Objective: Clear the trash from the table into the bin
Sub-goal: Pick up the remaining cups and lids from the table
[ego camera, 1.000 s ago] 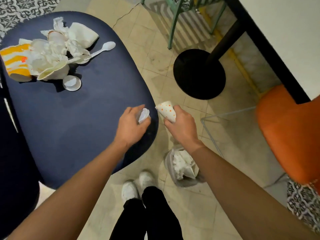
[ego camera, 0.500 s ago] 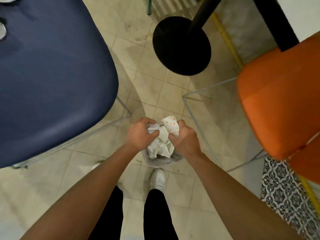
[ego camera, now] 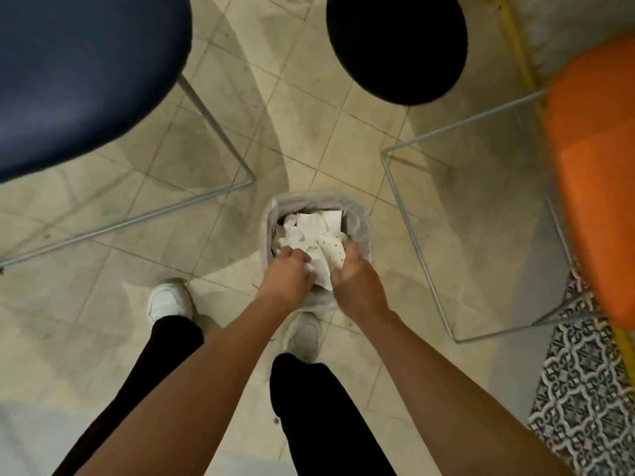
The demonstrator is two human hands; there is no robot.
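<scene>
Both hands, the left hand [ego camera: 287, 274] loosely curled and the right hand [ego camera: 355, 281] holding the dotted cup [ego camera: 331, 250], have dropped from the surface [ego camera: 86, 73] into the bin [ego camera: 364, 223]; release should follow.

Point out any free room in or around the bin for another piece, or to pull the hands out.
Bin mouth is crowded: crumpled paper, the dotted cup, plus left hand and right hand over its near rim. Bare floor tile lies between the bin and the black table base, and left toward the wire leg.

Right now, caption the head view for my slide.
Both hands, left hand and right hand, push a dotted cup into the bin.
</scene>
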